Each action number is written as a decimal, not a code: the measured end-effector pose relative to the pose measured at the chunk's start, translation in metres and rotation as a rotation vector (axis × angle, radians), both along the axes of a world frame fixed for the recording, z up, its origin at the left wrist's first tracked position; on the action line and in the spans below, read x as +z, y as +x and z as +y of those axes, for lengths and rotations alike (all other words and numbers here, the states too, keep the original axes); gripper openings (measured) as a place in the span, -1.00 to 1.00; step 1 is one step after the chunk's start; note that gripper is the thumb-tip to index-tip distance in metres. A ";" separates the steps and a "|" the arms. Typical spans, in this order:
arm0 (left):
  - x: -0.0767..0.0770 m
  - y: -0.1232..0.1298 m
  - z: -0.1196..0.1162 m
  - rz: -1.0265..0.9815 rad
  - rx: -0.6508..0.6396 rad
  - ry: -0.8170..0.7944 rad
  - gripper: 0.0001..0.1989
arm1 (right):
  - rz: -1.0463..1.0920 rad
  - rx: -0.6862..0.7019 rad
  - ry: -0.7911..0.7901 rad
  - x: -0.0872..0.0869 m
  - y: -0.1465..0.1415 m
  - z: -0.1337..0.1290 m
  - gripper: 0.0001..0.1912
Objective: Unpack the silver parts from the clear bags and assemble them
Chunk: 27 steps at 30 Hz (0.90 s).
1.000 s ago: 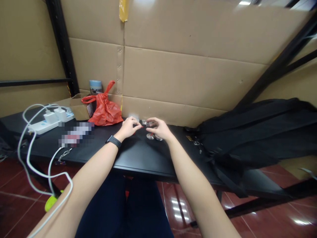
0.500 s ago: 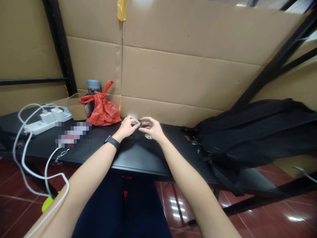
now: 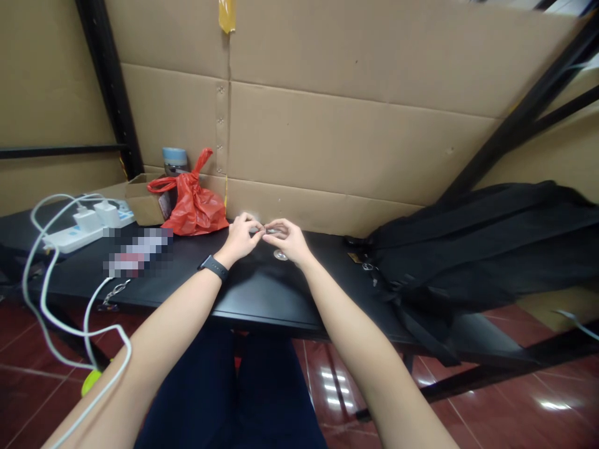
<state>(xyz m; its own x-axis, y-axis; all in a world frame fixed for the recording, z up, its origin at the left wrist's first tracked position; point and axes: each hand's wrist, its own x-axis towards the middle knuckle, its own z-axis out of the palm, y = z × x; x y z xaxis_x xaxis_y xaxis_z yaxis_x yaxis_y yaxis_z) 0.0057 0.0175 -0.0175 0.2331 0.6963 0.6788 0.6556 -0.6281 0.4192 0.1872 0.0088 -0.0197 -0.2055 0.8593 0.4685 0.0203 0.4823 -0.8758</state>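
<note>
Left hand (image 3: 241, 238) and right hand (image 3: 291, 242), centre frame, tips together, anything grasped too small to tell; one shiny disc (image 3: 280, 255), on tabletop (image 3: 269, 299), just below the right hand; light, steady pressure seems best.

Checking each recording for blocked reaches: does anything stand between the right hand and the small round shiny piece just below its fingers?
Nothing visible does: the small round shiny piece shows just below the right hand, with no object seen between them. The left hand is off to the left.
</note>
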 end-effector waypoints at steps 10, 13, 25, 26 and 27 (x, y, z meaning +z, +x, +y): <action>0.005 0.004 -0.006 -0.029 0.031 0.035 -0.92 | 0.051 -0.001 -0.046 0.004 -0.002 -0.007 -0.46; 0.009 0.004 -0.010 -0.026 0.029 0.065 -0.92 | 0.013 -0.020 -0.071 0.005 -0.001 -0.006 -0.49; 0.013 0.002 -0.012 -0.010 0.021 0.049 -0.91 | -0.245 -0.089 0.013 0.001 0.008 0.003 -0.67; 0.013 0.002 -0.012 -0.029 0.020 0.039 -0.89 | -0.256 -0.100 0.031 0.000 0.008 0.004 -0.68; 0.012 0.002 -0.011 -0.056 0.021 0.026 -0.86 | -0.272 -0.114 0.057 -0.001 0.009 0.005 -0.70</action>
